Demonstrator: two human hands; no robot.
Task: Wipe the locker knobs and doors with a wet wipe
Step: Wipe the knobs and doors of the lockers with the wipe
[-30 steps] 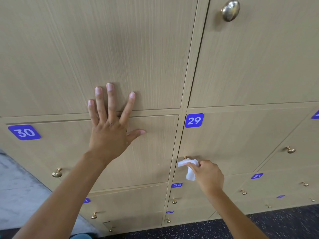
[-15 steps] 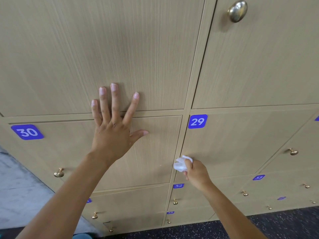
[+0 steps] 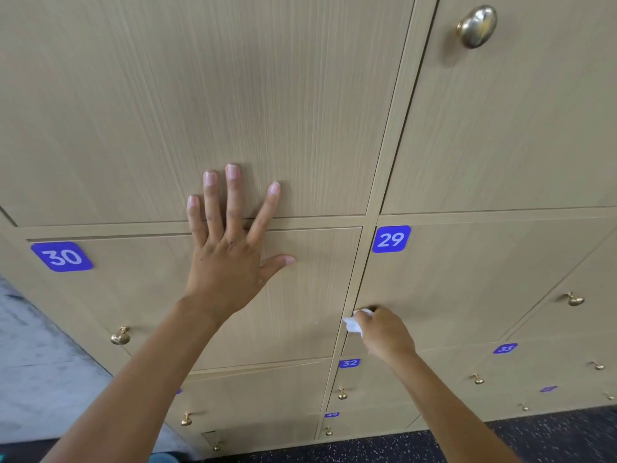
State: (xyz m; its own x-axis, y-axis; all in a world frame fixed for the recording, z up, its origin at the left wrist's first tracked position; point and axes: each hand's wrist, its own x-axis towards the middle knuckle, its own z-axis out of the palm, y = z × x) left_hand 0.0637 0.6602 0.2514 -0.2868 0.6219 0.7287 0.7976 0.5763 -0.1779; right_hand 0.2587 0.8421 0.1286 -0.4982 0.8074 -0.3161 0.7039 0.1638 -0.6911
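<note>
A wall of light wooden lockers fills the view. My left hand [image 3: 230, 259] lies flat with fingers spread on the door of locker 30 [image 3: 300, 295], fingertips over the seam above. My right hand [image 3: 384, 332] is closed on a crumpled white wet wipe [image 3: 354, 324], pressed at the lower left edge of the door of locker 29 [image 3: 467, 279]. That door's knob is hidden under the wipe and hand. The blue label 29 [image 3: 391, 239] sits at the door's top left corner.
Brass knobs show on neighbouring doors: a large one [image 3: 476, 26] top right, locker 30's [image 3: 120, 336], one [image 3: 574, 299] to the right, and several small ones lower down. Dark speckled floor [image 3: 551, 439] runs along the bottom, grey floor [image 3: 36, 362] at left.
My right hand has bunched the wipe up and shifted slightly left and up onto the knob spot of locker 29. My left hand stays flat on the door.
</note>
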